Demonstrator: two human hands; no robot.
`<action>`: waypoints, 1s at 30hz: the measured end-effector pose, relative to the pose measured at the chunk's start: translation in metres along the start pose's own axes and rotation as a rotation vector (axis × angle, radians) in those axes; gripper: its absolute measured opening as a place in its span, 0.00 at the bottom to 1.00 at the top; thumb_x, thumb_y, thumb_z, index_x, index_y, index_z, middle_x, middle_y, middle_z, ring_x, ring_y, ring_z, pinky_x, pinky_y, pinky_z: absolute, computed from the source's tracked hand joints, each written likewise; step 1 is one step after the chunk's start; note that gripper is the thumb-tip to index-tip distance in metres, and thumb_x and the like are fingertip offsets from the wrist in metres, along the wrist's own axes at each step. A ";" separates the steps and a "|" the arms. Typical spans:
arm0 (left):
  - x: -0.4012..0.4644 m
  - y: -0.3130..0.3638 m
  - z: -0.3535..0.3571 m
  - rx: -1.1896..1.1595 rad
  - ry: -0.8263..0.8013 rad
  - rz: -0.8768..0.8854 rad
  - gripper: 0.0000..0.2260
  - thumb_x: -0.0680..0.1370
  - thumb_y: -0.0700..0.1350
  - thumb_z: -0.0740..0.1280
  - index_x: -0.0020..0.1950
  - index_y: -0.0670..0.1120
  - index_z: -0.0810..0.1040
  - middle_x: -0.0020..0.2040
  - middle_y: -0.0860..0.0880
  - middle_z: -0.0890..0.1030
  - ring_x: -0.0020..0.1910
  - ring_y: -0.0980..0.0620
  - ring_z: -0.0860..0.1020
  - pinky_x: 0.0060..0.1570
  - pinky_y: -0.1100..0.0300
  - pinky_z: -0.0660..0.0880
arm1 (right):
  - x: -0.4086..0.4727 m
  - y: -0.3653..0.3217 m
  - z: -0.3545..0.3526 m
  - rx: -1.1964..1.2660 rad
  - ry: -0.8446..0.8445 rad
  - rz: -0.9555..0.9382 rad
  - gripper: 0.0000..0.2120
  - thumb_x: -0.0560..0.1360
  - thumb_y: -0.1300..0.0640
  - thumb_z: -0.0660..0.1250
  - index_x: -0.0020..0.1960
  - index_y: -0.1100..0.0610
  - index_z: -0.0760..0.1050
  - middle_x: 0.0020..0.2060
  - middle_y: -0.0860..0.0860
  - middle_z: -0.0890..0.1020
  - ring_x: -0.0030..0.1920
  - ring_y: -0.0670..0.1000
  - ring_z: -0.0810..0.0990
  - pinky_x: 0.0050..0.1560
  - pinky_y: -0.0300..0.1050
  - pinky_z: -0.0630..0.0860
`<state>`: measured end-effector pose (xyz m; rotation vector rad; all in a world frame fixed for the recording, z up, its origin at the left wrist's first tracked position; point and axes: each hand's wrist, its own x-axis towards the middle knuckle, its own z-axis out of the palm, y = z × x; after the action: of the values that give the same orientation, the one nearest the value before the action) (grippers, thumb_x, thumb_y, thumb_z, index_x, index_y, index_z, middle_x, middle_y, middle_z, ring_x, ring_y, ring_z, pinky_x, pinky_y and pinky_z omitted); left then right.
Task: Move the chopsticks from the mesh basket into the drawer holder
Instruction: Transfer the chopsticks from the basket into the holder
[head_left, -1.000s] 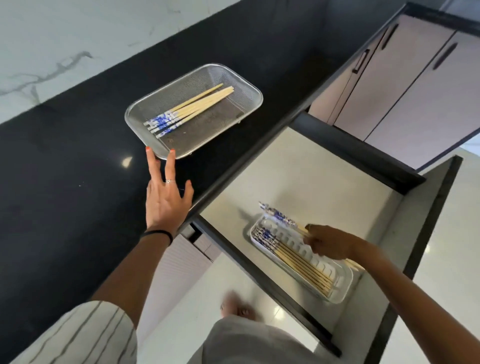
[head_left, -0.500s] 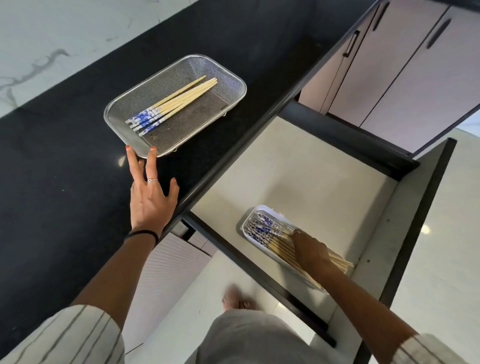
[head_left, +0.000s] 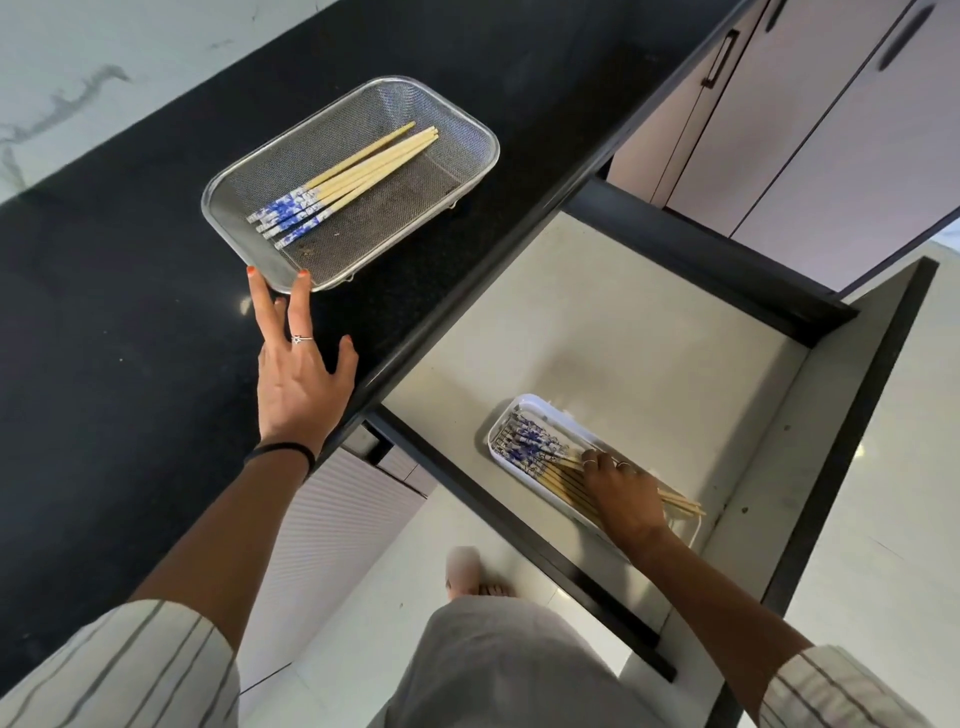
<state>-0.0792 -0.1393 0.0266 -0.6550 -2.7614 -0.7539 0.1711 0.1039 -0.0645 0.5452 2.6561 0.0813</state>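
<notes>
Fingers (head_left: 592, 460) of the right hand (head_left: 621, 493) press flat, uncurled, onto bamboo chopsticks (head_left: 535, 452) with blue-white patterned ends in the white drawer holder (head_left: 524, 402). Left hand (head_left: 298, 374) spread open, fingertips touching the mesh basket (head_left: 467, 130) rim; four matching basket chopsticks (head_left: 343, 184) lie inside.

The rectangular wire-mesh basket (head_left: 291, 171) stands open-topped on the black stone counter (head_left: 104, 312), with bare counter around it — only the left hand (head_left: 298, 374) lies at its near rim. The pulled-out pale-floored drawer (head_left: 597, 332) is mostly bare; the right hand (head_left: 623, 488) covers the white plastic holder (head_left: 524, 410) in its near corner.
</notes>
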 end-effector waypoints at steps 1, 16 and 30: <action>0.000 0.000 0.000 0.000 0.000 -0.004 0.33 0.79 0.46 0.67 0.79 0.52 0.53 0.80 0.41 0.44 0.51 0.33 0.78 0.53 0.39 0.77 | 0.000 0.000 0.001 0.013 -0.008 -0.003 0.21 0.76 0.59 0.65 0.67 0.62 0.66 0.57 0.57 0.79 0.50 0.56 0.83 0.44 0.48 0.80; -0.001 0.000 -0.001 0.002 -0.001 0.009 0.33 0.79 0.46 0.66 0.80 0.50 0.53 0.80 0.39 0.44 0.52 0.32 0.78 0.53 0.38 0.77 | 0.002 0.003 0.001 0.021 -0.003 -0.078 0.23 0.76 0.62 0.63 0.70 0.64 0.62 0.59 0.59 0.78 0.55 0.58 0.81 0.52 0.50 0.79; -0.002 0.002 -0.002 0.004 -0.004 -0.007 0.33 0.79 0.46 0.66 0.80 0.50 0.54 0.80 0.40 0.44 0.55 0.32 0.77 0.55 0.39 0.77 | -0.007 0.015 0.021 0.228 0.028 -0.152 0.26 0.76 0.63 0.60 0.72 0.54 0.60 0.69 0.53 0.69 0.63 0.56 0.75 0.59 0.50 0.76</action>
<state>-0.0760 -0.1393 0.0287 -0.6470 -2.7698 -0.7498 0.1908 0.1141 -0.0784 0.4125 2.7415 -0.2629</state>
